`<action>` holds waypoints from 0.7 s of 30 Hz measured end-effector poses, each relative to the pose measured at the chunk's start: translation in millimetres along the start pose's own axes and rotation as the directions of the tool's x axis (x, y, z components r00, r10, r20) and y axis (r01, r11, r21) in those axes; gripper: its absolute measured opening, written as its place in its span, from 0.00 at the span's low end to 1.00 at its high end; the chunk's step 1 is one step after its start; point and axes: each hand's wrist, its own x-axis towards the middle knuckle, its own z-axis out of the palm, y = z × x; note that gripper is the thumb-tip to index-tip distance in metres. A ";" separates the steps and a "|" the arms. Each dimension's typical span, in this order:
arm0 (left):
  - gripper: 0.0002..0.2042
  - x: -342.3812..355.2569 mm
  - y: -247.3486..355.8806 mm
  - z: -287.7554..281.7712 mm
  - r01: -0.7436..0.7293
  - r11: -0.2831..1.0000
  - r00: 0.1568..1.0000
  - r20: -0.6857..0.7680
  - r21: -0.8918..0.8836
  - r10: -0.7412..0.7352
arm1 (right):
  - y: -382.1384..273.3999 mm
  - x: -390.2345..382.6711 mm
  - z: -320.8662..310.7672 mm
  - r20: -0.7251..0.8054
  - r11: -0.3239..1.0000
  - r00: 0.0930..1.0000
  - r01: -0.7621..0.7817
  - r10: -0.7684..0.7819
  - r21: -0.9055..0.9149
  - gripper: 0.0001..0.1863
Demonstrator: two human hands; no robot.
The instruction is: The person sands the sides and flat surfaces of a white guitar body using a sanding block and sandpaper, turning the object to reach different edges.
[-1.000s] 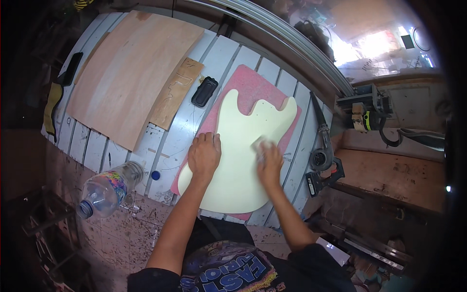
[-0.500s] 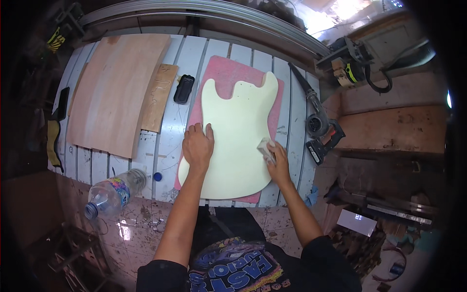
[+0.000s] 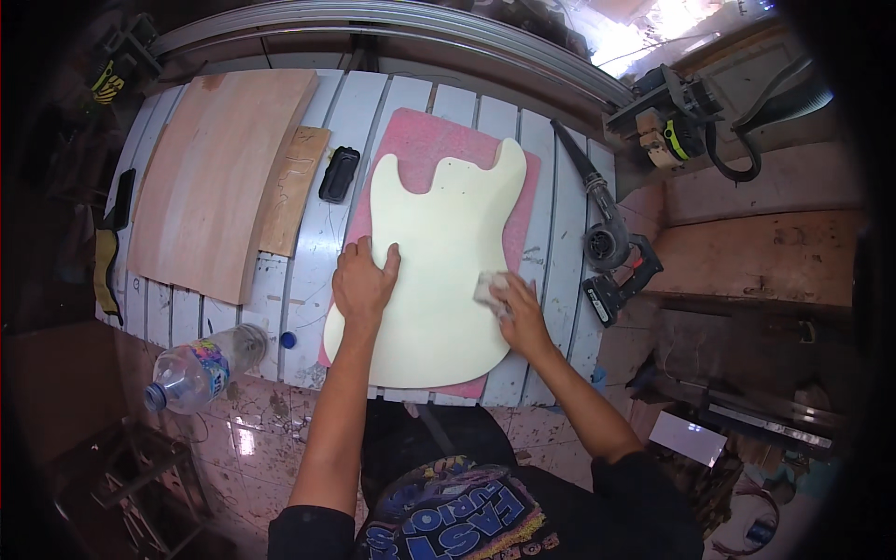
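Note:
A cream-coloured guitar body (image 3: 434,322) lies flat on a pink pad (image 3: 411,131) on the slatted white table. Over its left edge rests my left hand (image 3: 364,285), fingers stretched forward and thumb apart on the top face. My right hand (image 3: 523,317) is at the right side of the body, fingers closed around a pale grey sanding block (image 3: 487,287). The block lies on the top face near the waist edge and is slightly blurred; its underside is hidden.
Wooden boards (image 3: 219,177) and a black tray-like case (image 3: 339,175) lie to the left. A plastic bottle (image 3: 201,371) and a blue cap (image 3: 288,341) are at the near left. To the right lies a cordless blower (image 3: 609,245). A metal rail (image 3: 401,37) runs behind the table.
My right hand has moved the sanding block slightly inward from the body's right edge. My left hand stays on the left edge. The whole view has shifted a little.

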 end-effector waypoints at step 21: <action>0.27 -1.1 15.5 -0.7 0.079 0.996 0.997 -0.017 -0.047 -0.080 | 14.0 73.6 -18.4 -0.094 0.990 0.991 -0.084 0.096 0.116 0.30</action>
